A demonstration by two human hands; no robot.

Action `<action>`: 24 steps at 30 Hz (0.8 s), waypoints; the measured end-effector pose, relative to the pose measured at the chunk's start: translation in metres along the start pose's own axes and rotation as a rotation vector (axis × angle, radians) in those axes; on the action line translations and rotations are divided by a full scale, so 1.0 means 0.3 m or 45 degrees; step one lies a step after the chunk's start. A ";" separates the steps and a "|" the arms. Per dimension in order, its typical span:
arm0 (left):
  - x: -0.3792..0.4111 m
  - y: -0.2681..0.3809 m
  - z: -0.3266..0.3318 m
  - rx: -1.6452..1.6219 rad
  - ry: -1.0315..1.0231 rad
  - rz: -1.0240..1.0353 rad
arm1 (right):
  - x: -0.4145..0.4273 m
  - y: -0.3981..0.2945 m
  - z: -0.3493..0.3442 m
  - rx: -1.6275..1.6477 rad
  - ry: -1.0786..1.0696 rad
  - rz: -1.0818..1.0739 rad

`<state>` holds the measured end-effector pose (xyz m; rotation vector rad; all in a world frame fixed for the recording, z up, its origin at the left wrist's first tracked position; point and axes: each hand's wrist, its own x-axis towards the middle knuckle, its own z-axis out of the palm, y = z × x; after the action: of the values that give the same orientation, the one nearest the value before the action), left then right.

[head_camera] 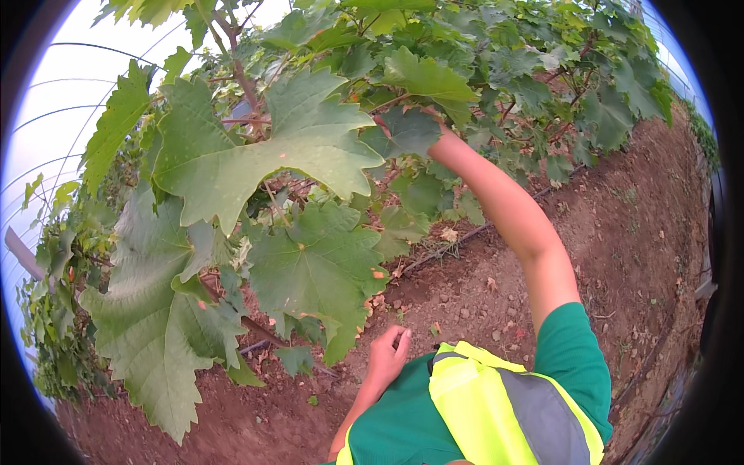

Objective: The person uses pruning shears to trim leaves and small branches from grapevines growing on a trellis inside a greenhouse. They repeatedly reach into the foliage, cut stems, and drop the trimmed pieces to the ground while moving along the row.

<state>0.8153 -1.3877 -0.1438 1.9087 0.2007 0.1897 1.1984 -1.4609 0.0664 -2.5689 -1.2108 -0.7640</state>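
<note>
Large lobed grapevine leaves fill the left and middle of the view, close to the camera. My right arm reaches up and forward into the vine. My right hand is mostly hidden behind a dark green leaf; a little of it shows around the leaf's edges, and its fingers cannot be made out. Low in front of my body, my left hand has its fingers curled in and the thumb beside them, with nothing visible in it. A broad vine leaf hangs above and to the left of that hand.
A woody vine stem slants low at the left. A thin dark hose or pipe runs along the reddish soil beneath the foliage. Curved frame hoops of a greenhouse tunnel stand at the left. More vines spread across the top.
</note>
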 end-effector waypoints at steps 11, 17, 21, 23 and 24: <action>0.001 -0.002 -0.006 0.012 0.026 0.021 | 0.023 -0.033 -0.041 -0.149 -0.131 0.118; 0.013 0.002 -0.007 0.033 0.019 0.013 | 0.008 -0.077 -0.091 -0.226 -0.228 0.142; 0.016 -0.013 -0.004 -0.014 0.003 -0.021 | -0.005 -0.091 -0.097 -0.337 -0.231 0.232; 0.016 0.008 -0.010 0.026 -0.004 -0.007 | -0.017 -0.071 -0.083 -0.262 -0.231 0.231; 0.015 0.018 -0.013 0.047 -0.003 -0.002 | -0.022 -0.057 -0.072 -0.180 -0.212 0.231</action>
<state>0.8191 -1.3847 -0.1373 1.9451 0.2053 0.1842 1.1741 -1.4627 0.0806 -2.8597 -0.9788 -0.6287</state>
